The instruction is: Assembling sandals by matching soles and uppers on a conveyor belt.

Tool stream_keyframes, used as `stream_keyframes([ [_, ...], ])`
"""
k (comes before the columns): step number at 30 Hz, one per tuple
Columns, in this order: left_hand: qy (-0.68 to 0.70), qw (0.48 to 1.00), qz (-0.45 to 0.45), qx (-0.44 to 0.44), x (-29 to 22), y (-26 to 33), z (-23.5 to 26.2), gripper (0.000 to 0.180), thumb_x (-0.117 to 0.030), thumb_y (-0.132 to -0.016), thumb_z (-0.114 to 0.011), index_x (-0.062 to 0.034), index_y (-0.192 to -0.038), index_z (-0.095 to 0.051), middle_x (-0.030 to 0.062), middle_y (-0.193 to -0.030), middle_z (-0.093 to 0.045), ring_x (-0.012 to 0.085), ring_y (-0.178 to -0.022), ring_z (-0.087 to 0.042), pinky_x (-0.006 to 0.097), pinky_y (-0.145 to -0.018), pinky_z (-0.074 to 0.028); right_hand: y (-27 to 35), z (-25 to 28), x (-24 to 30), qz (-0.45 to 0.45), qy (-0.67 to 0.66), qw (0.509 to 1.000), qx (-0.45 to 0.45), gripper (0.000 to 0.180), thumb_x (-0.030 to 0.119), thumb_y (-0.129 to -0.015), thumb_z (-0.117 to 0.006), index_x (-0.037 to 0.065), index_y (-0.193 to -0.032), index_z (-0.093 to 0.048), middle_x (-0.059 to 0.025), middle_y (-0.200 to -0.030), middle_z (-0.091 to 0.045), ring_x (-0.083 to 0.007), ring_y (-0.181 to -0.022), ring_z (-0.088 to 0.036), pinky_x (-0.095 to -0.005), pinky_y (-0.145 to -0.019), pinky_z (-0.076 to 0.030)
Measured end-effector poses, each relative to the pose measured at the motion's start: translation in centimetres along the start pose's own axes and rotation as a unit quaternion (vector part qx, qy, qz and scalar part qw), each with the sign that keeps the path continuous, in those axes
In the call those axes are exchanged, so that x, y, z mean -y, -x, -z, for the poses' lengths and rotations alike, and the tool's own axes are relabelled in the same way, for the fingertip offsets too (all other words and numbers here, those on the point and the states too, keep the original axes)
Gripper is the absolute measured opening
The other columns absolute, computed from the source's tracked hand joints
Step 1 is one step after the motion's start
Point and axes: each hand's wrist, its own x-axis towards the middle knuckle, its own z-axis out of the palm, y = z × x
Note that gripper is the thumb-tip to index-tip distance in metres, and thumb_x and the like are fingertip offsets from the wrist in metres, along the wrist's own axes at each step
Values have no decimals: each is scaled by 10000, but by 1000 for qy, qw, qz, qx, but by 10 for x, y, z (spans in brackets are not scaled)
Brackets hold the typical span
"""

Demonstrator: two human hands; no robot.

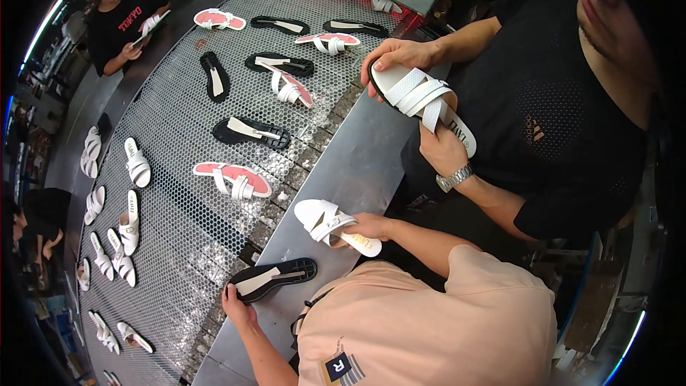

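On the metal ledge by the mesh belt (179, 129):
L hand (238, 307): fingers clamped on black sole (275, 277), lying flat on ledge.
R hand (368, 226): gripping white sandal (332, 224), just above ledge.
Nearby: co-worker w/ 2 hands on another white sandal (421, 100).

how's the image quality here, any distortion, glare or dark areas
Head view: strong fisheye bending, so the mesh conveyor and steel ledge curve; corners fall to black vignette; bright light streaks at the left and lower right rim; the white sandals look slightly blown out; centre is sharp.
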Motion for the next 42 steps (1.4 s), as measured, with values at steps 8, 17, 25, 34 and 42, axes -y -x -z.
stream_keyframes([
  [8, 298, 943, 92, 119, 4, -1, -33, 388, -289, -988, -428, -10, -1240, -525, 143, -1247, -571, 309, -1200, -502, 475, -1063, -353, -5, -19, 9, 39, -19, 998, -46, 248, 129, -947, -530, 20, -1170, -538, -118, -868, -664, -170, -680, -658, -310, -604, -558],
  [17, 265, 947, 32, 176, -15, -6, -86, 490, -265, -982, -477, -69, -1406, -330, 210, -1313, -502, 322, -1203, -494, 455, -1038, -377, 4, -55, 62, 68, 59, 996, -13, 210, 124, -920, -557, -22, -1060, -613, -118, -856, -679, -167, -679, -663, -297, -609, -536],
  [25, 212, 945, -4, 250, -23, -7, -108, 763, -281, -728, -805, -111, -1363, -419, 162, -1311, -520, 312, -1215, -499, 454, -1035, -397, -34, -80, 66, 95, 236, 964, 76, 241, 164, -861, -637, 20, -1054, -650, -70, -918, -689, -115, -837, -613, -298, -750, -494],
  [34, 184, 960, 40, 207, -31, -11, -129, 809, -202, -645, -859, -65, -1307, -415, 153, -1271, -554, 287, -1160, -548, 421, -997, -444, -60, -78, 71, 80, 262, 954, 121, 244, 181, -827, -663, 35, -1023, -665, -91, -929, -698, -127, -816, -617, -307, -765, -492],
  [42, 193, 958, 63, 202, -25, -13, -138, 516, -58, -835, -658, -68, -1287, -408, 163, -1262, -558, 279, -1137, -562, 410, -983, -461, -68, -70, 74, 77, 240, 958, 136, 246, 185, -825, -661, 35, -1021, -666, -83, -916, -698, -131, -803, -619, -306, -757, -493],
])
